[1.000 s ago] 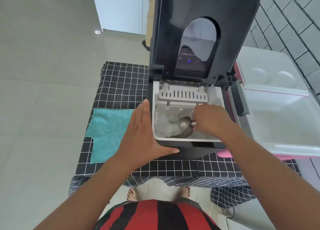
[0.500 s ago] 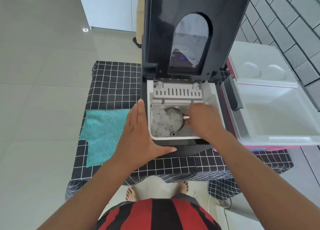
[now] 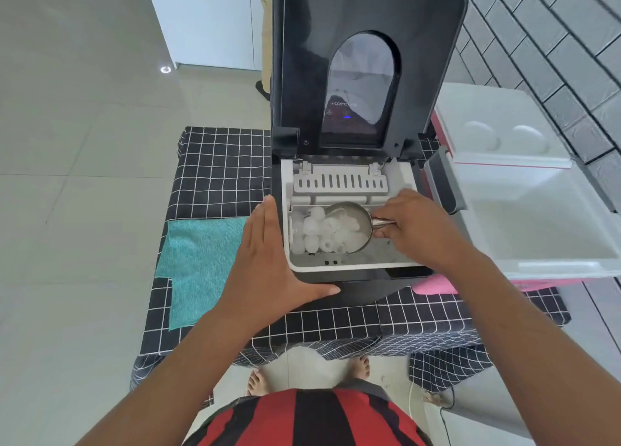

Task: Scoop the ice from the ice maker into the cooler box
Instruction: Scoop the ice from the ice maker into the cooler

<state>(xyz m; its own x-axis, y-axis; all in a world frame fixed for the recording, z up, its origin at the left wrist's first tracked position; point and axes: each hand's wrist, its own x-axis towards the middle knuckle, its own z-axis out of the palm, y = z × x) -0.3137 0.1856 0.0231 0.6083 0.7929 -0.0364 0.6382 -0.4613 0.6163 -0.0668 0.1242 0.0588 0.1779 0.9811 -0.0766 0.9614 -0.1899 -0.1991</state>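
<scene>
Since a second ago: scoop (image 3: 349, 227) turned and drawn up through the pile, bowl now heaped with ice (image 3: 319, 235); view shifted a little too. Left to right. Teal cloth (image 3: 198, 261) flat on the checked worktop (image 3: 215, 170), likely there for drips. Left hand (image 3: 265, 261) open, fingers straight, palm pressed flat on the left side of the ice maker (image 3: 349, 281), thumb along its front edge; grips nothing, seems to brace the machine against the scooping push. Lid (image 3: 366, 59) propped upright, out of the way. Ice partly in scoop, partly loose in the white basket (image 3: 349, 264). Right hand (image 3: 413, 230) closed round the scoop's metal handle, inside the basket. Cooler box (image 3: 537, 230) just beside, far right, lid back, looks bare of ice; short carry. Lift not yet begun.
</scene>
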